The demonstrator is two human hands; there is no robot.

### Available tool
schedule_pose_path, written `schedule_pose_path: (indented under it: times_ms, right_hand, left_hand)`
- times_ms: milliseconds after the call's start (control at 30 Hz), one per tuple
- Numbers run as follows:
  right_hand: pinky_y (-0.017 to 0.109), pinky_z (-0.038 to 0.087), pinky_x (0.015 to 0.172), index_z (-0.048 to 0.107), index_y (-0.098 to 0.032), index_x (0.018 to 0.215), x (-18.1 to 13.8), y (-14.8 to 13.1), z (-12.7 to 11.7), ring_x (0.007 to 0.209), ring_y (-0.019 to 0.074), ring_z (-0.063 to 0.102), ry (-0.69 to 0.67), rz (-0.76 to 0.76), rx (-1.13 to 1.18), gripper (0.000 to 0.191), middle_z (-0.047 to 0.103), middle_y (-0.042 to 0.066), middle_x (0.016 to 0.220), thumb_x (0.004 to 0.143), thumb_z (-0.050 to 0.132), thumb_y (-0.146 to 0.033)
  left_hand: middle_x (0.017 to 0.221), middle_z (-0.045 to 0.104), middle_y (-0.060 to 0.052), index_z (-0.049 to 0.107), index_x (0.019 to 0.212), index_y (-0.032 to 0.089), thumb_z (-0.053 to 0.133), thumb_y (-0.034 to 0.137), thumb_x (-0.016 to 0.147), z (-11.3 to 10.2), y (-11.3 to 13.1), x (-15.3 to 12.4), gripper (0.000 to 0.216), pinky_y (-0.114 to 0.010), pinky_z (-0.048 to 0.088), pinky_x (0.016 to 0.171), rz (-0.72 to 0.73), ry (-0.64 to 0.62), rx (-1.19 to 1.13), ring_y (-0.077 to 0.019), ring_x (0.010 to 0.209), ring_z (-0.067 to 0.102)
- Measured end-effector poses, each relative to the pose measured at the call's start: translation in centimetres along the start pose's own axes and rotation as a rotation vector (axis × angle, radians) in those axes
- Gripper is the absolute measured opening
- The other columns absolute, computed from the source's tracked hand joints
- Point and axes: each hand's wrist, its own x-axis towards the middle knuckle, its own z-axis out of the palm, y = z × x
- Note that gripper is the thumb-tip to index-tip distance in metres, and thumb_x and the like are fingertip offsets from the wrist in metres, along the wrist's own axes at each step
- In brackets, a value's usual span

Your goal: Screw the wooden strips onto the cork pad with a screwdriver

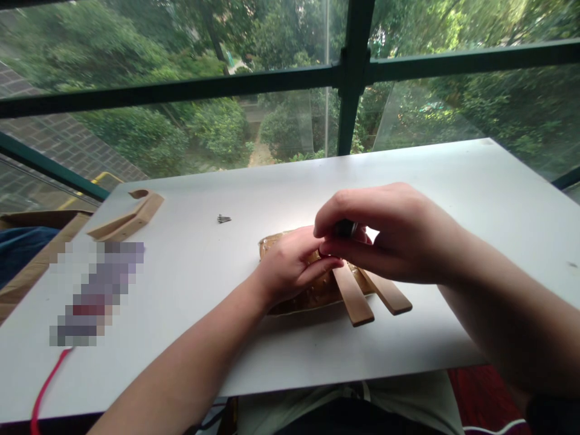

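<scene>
My left hand [292, 264] lies with curled fingers on a flat packet wrapped in clear plastic [312, 293] in the middle of the white table [453, 193]. Two wooden slats [369, 296] stick out from under my hands toward me. My right hand [389, 232] hovers just above the left, fingers closed around a small dark object [345, 228] that I cannot make out. Both hands meet over the packet.
A wooden piece with a round hole [129, 219] lies at the table's far left. A few small dark screws [223, 219] sit left of the packet. A blurred item with a red cord [93, 290] lies at the left. Windows stand behind the table.
</scene>
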Motion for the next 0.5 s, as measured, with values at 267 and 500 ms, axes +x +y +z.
schedule_pose_path:
  times_ms: [267,500]
  right_hand:
    - [0.025,0.044,0.072,0.051,-0.012,0.123,-0.27,-0.05,-0.13,0.081,0.0111,0.057,-0.123,0.023,0.178,0.033,0.065,0.004,0.098,0.090,0.048,-0.008]
    - [0.023,0.043,0.066,0.052,-0.017,0.112,-0.40,0.07,-0.22,0.077,0.0103,0.055,-0.094,0.044,0.135,0.024,0.061,0.002,0.095,0.090,0.048,-0.008]
  left_hand:
    - [0.079,0.068,0.000,0.064,0.083,0.017,0.063,0.021,0.089,-0.03,0.06,-0.05,0.007,-0.022,0.050,0.067,-0.008,0.026,-0.084,-0.0112,0.074,0.062]
    - [0.080,0.069,-0.002,0.064,0.084,0.017,0.059,0.022,0.092,-0.02,0.35,0.05,0.010,-0.023,0.051,0.071,-0.028,-0.002,-0.078,-0.0121,0.076,0.063]
